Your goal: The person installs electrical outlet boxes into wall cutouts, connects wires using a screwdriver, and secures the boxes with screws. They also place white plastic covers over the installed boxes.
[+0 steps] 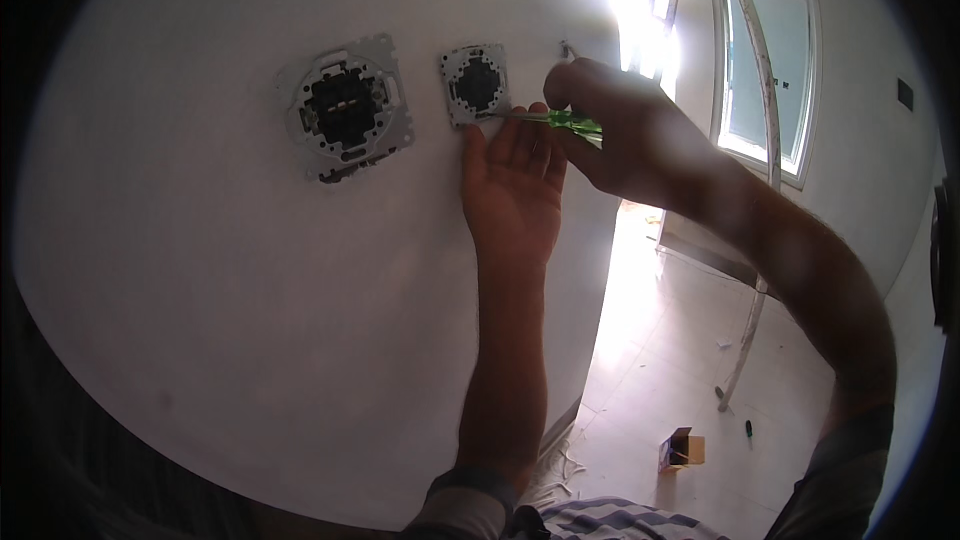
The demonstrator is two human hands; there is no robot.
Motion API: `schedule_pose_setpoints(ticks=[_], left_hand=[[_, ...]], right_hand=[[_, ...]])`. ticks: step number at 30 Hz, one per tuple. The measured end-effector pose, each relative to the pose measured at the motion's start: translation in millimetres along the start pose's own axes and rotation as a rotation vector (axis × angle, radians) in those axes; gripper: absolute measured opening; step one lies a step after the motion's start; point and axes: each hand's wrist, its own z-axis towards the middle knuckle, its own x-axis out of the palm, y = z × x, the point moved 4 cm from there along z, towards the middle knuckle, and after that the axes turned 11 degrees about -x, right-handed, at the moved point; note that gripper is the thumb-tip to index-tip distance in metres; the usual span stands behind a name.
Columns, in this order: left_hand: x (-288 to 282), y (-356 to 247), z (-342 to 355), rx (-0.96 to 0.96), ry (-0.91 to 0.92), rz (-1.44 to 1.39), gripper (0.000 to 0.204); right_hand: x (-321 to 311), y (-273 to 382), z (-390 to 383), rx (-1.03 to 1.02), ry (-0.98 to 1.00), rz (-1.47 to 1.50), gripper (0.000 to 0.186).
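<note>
Two electrical wall mechanisms with metal mounting frames sit on the white wall. The smaller-looking mechanism (476,80) is the one at my hands; the other mechanism (345,106) is to its left. My right hand (625,130) is wrapped round the green see-through handle of a screwdriver (572,122). Its thin shaft points left to the lower edge of the right mechanism's frame. Just below that frame, my left hand (513,170) is held palm up with fingers stretched upward, their tips by the frame's lower edge and the shaft. Whether the screwdriver tip sits in a screw cannot be made out.
A stepladder (765,90) stands at the right, in front of a window (768,70) and a bright opening. On the tiled floor lie an open cardboard box (683,450), a small dark-handled tool (748,429) and pale cables (562,465) along the wall's foot.
</note>
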Motion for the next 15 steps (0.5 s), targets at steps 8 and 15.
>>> schedule_pose_setpoints(ticks=[8, 15], left_hand=[[5, -1, -2, 0.012, 0.056, 0.037, 0.056], [2, -2, -1, 0.002, 0.036, 0.030, 0.059]], right_hand=[[3, -8, 12, 0.550, 0.397, 0.198, 0.031], [-2, 2, 1, -0.101, 0.124, -0.203, 0.021]])
